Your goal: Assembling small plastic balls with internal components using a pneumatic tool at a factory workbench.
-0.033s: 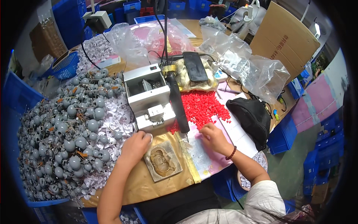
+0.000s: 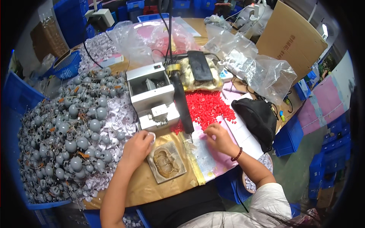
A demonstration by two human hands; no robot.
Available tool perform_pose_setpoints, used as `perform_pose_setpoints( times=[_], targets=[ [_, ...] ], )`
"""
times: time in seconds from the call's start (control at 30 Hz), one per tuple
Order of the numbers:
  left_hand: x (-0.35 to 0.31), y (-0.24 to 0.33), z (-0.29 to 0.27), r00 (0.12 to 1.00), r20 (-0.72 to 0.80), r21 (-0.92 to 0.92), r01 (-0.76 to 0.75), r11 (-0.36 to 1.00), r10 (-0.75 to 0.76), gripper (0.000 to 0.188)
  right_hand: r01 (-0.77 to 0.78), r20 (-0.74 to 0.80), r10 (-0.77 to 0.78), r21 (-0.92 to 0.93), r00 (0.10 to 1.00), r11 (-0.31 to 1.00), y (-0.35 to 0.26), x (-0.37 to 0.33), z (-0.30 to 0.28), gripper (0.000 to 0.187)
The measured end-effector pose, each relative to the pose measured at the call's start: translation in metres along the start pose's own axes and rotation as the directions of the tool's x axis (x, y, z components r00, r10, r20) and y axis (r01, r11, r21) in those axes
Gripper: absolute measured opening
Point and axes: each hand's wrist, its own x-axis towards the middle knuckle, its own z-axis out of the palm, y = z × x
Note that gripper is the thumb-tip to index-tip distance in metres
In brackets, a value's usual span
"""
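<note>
While a white piece (image 2: pixel 153 137) is being pinched by the left hand (image 2: pixel 137 149), the right hand (image 2: pixel 221 140) is being held curled, its grip impossible to tell, just short of red pieces (image 2: pixel 207 107); between the hands, the way is being partly blocked by a black tool (image 2: pixel 181 100).

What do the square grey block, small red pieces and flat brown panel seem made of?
Square grey block: dull metal or resin, perhaps; its stained face leaves that open. Small red pieces: probably plastic, faintly shiny, uniformly coloured. Flat brown panel: likely cardboard, matte and printed.
</note>
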Motion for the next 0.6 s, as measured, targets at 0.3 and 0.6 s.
perform_pose_setpoints(
  times=[0.3,0.6],
  targets=[
    [-0.05,0.066,0.011,0.974,-0.055,-0.312,0.192,0.93,-0.22,0.029,0.022,0.172,-0.117,0.472,0.978,0.881,-0.045,0.015,0.019,0.014],
    [-0.056,0.071,0.035,0.915,-0.165,-0.273,0.317,0.908,-0.368,0.036,0.573,0.141,-0.598,0.181,0.789,0.799,-0.081,0.034,0.077,0.023]
  ],
)
